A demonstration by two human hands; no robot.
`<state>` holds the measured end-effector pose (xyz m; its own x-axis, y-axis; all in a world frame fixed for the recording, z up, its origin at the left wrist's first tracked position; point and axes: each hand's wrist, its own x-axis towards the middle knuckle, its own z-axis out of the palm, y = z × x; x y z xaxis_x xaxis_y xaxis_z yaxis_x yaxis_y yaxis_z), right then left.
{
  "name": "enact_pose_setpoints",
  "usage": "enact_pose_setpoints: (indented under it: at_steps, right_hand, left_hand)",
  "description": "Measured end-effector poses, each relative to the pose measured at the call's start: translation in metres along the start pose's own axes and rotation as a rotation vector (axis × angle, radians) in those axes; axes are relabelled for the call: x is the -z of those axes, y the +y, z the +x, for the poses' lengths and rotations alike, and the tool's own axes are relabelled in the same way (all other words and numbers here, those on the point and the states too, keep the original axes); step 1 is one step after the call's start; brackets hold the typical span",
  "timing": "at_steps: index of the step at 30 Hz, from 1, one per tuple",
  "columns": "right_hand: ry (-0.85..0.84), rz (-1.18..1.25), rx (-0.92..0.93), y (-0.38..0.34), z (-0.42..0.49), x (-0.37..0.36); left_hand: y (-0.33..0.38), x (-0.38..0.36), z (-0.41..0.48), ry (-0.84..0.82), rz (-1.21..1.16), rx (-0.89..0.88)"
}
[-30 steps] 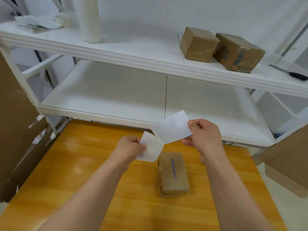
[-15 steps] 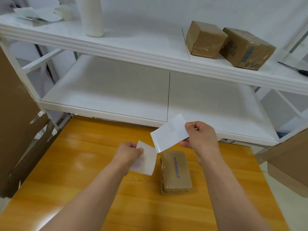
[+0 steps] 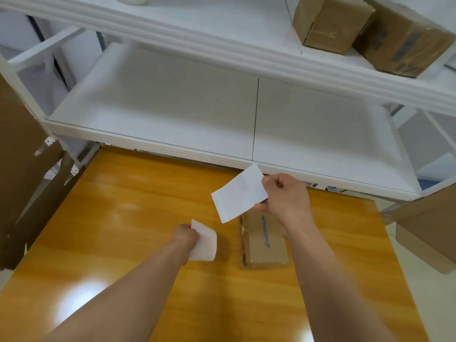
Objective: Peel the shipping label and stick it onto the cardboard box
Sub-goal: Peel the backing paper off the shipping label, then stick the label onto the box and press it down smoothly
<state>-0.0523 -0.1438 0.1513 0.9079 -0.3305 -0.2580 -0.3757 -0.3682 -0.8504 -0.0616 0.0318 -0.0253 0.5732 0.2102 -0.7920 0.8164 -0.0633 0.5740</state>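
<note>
A small cardboard box (image 3: pixel 265 245) with blue lettering lies flat on the orange wooden table (image 3: pixel 123 230). My right hand (image 3: pixel 283 201) pinches the right edge of a white shipping label (image 3: pixel 238 197) and holds it in the air just above the box's far end. My left hand (image 3: pixel 186 236) grips a second white sheet, the backing paper (image 3: pixel 204 241), low over the table to the left of the box. The two sheets are fully apart.
White shelving (image 3: pixel 222 114) runs along the table's far edge. Two brown boxes (image 3: pixel 330 21) (image 3: pixel 399 38) sit on its upper shelf at the right. Flattened cardboard (image 3: pixel 22 169) leans at the left, and more cardboard (image 3: pixel 429 230) stands at the right.
The two sheets have come apart. My left hand dropped down and left with the backing paper, and my right hand shifted right with the label. The camera tilted down.
</note>
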Motion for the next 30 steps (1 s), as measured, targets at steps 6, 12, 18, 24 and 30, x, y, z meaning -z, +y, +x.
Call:
enact_pose_setpoints:
  at_steps: [6, 12, 18, 24, 30]
  right_hand:
    - [-0.045, -0.038, -0.077, 0.017, 0.002, -0.019]
    - [-0.036, -0.046, -0.13, 0.026, 0.009, -0.028]
    - [-0.03, -0.023, -0.134, 0.026, 0.009, -0.025]
    - [-0.018, -0.026, -0.119, 0.022, 0.008, -0.021]
    - [0.028, -0.053, -0.066, 0.016, 0.011, -0.009]
  left_hand:
    - [-0.016, -0.002, 0.018, -0.024, -0.043, 0.036]
    - [-0.03, 0.0, 0.035, -0.041, 0.179, -0.098]
    - [-0.028, 0.009, 0.044, 0.055, 0.357, -0.122]
    - [0.007, 0.006, 0.032, 0.158, 0.402, -0.21]
    - [0.074, -0.001, -0.038, 0.03, 0.003, -0.296]
